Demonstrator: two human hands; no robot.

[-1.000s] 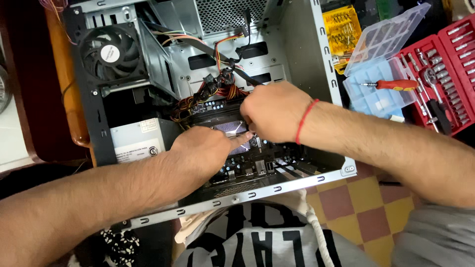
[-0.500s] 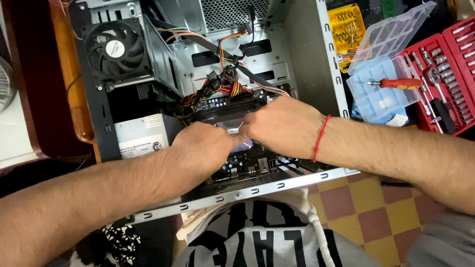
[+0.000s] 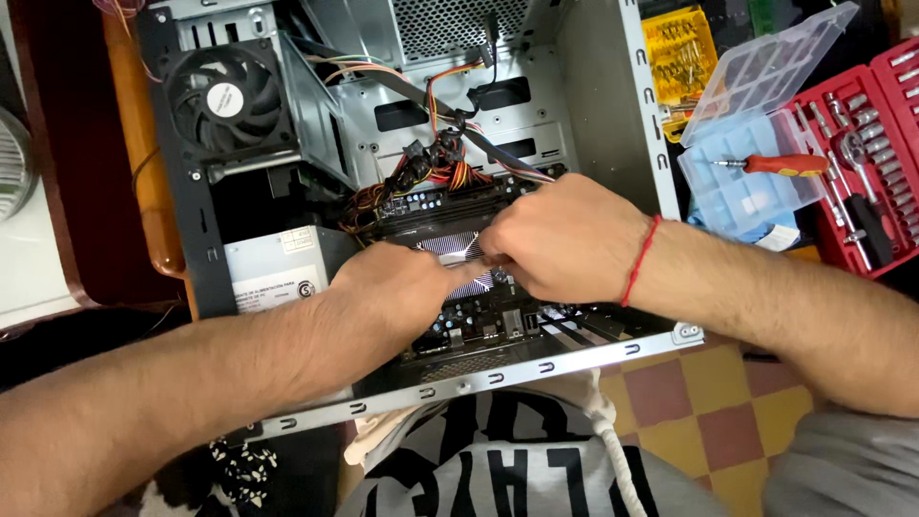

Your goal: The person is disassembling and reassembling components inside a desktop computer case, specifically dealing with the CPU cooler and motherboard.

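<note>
We look down into an open computer case [image 3: 613, 115] lying on its side, its metal frame edge [image 3: 479, 378] running across just in front of our chest. A black case fan [image 3: 225, 101] sits at the upper left of the chassis, with the grey power supply box [image 3: 273, 268] below it. A bundle of coloured cables [image 3: 436, 163] runs down from the drive bays to the board.

Our left hand [image 3: 397, 292] reaches in from the lower left; its fingers are curled together, the fingertips pressed against the finned metal heatsink [image 3: 455, 247] at the middle of the motherboard [image 3: 479, 316]. Our right hand [image 3: 565, 239], with a red cord bracelet [image 3: 639, 260] on the wrist, comes in from the right, fingers bunched and closed over the same heatsink, meeting the left fingertips. We cannot tell whether either hand actually grips the heatsink or only presses on it, as the fingers hide the contact.

Right of the case: a red socket set case [image 3: 876, 153], a clear blue compartment box [image 3: 742, 187] with its lid raised, a red-handled screwdriver [image 3: 775, 165] lying across it, and a yellow bit holder [image 3: 680, 48].
</note>
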